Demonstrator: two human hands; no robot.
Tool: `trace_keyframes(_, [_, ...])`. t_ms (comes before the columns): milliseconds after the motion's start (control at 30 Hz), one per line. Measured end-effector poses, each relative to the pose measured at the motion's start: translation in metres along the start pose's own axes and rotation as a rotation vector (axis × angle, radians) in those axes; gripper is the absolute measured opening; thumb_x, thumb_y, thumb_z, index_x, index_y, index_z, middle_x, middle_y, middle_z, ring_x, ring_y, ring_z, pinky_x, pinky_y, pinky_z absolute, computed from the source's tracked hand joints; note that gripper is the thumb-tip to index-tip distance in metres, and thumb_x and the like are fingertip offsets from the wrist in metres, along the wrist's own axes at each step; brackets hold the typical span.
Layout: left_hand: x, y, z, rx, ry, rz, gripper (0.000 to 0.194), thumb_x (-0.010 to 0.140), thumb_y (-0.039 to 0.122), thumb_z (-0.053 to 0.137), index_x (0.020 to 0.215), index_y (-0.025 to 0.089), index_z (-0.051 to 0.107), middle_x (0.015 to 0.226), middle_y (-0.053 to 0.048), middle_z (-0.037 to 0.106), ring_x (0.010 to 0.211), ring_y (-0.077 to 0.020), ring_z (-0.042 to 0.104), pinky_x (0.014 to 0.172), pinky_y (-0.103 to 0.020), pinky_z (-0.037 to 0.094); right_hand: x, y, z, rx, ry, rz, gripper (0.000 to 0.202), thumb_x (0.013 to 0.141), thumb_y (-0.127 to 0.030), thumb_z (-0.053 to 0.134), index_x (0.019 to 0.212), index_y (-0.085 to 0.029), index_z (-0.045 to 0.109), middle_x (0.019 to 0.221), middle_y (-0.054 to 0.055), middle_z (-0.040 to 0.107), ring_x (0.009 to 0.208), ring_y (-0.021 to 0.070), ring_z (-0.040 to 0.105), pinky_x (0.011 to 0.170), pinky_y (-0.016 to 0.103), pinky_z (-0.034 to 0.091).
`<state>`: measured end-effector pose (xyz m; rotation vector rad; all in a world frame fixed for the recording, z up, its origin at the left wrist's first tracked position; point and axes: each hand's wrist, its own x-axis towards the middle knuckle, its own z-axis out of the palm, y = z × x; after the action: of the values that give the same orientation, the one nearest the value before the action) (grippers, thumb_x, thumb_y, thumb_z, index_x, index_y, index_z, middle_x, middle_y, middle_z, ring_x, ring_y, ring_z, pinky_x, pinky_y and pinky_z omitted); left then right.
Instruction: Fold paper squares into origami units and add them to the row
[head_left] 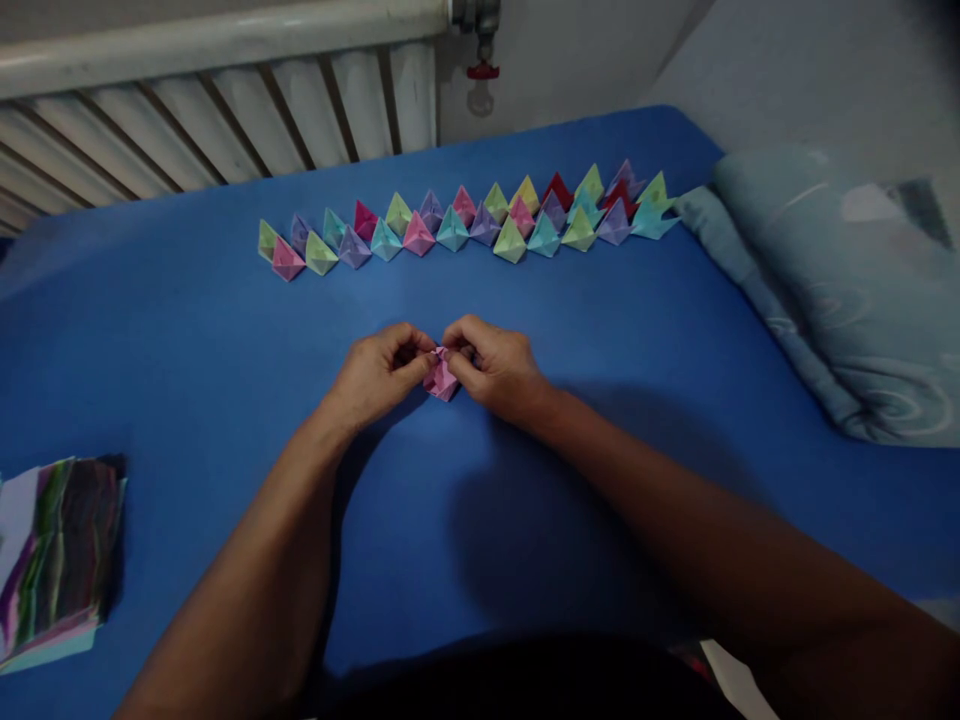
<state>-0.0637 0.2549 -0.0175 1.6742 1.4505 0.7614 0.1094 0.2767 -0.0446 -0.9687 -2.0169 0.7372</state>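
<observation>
Tabletop (210, 330), hands (373, 372) (499, 368) tight on pink paper (442, 384)

One head-worn camera, and it's looking forward and steeply down over the table (225, 580)!
We're right at the wearer's own viewpoint, forearms (247, 560) running in from the lower edge, left hand (379, 372) and right hand (499, 368) near mid-frame, about arm's reach from the lens; the view sweeps wide, up past the table's far edge to the radiator (315, 110) and wall (570, 60), and this lone angle carries everything.
</observation>
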Motion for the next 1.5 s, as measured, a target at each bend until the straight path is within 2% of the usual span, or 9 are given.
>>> trace_keyframes(167, [-0.001,0.001,-0.006,0.076,0.023,-0.043,0.018,0.076,0.034,0.058,0.081,0.018,0.064,0.072,-0.001,0.065,0.064,-0.0142,0.058,0.062,-0.028,0.046,-0.001,0.000,-0.001,-0.002,-0.004,0.006,0.005,0.081,-0.016,0.050,0.081,-0.019,0.055,0.074,0.000,0.059,0.066,0.0119,0.052,0.063,0.025,0.037])
trace_keyframes(267, [-0.002,-0.001,-0.007,0.087,-0.011,-0.063,0.017,0.075,0.034,0.059,0.076,0.018,0.063,0.070,-0.001,0.065,0.062,-0.0140,0.057,0.061,-0.028,0.046,-0.001,-0.001,-0.001,-0.006,-0.009,0.017,0.005,0.083,-0.017,0.050,0.082,-0.019,0.055,0.074,0.000,0.060,0.067,0.0119,0.052,0.063,0.025,0.037])
trace_keyframes(667, [-0.002,0.000,0.000,0.157,0.054,0.107,0.016,0.078,0.032,0.060,0.068,0.020,0.063,0.072,-0.001,0.062,0.066,-0.0137,0.054,0.063,-0.028,0.041,0.000,0.001,0.001,0.025,0.010,0.027,0.007,0.084,-0.020,0.051,0.081,-0.018,0.057,0.069,-0.002,0.060,0.060,0.0100,0.051,0.060,0.024,0.037])
trace_keyframes(867, [0.000,-0.004,0.003,0.136,0.097,0.096,0.011,0.077,0.026,0.058,0.070,0.020,0.064,0.071,0.000,0.062,0.067,-0.0131,0.055,0.066,-0.027,0.042,0.000,0.002,0.001,0.005,-0.008,0.010,0.010,0.085,-0.019,0.050,0.084,-0.019,0.060,0.077,0.000,0.065,0.067,0.0114,0.055,0.063,0.024,0.039])
trace_keyframes(1100, [0.000,-0.006,0.006,0.102,0.102,0.072,0.011,0.079,0.027,0.058,0.074,0.021,0.066,0.075,0.000,0.065,0.070,-0.0142,0.057,0.068,-0.028,0.044,0.000,0.005,0.002,-0.027,-0.004,0.031,0.014,0.088,-0.022,0.049,0.097,-0.020,0.058,0.086,0.002,0.068,0.077,0.0145,0.062,0.070,0.026,0.044])
trace_keyframes(1367, [0.001,-0.006,0.006,0.104,0.118,0.046,0.013,0.079,0.028,0.058,0.072,0.020,0.065,0.072,0.001,0.063,0.068,-0.0132,0.056,0.066,-0.027,0.043,0.000,0.004,0.001,-0.051,-0.011,-0.038,0.013,0.087,-0.017,0.047,0.094,-0.018,0.058,0.085,0.002,0.066,0.075,0.0133,0.059,0.069,0.025,0.042])
trace_keyframes(1500, [0.001,-0.006,0.007,0.019,0.099,0.009,0.013,0.079,0.029,0.059,0.074,0.019,0.066,0.072,0.001,0.065,0.066,-0.0127,0.057,0.065,-0.026,0.045,-0.001,0.004,0.001,-0.079,-0.033,-0.045,0.014,0.088,-0.018,0.046,0.096,-0.019,0.058,0.087,0.002,0.066,0.075,0.0136,0.058,0.070,0.025,0.042])
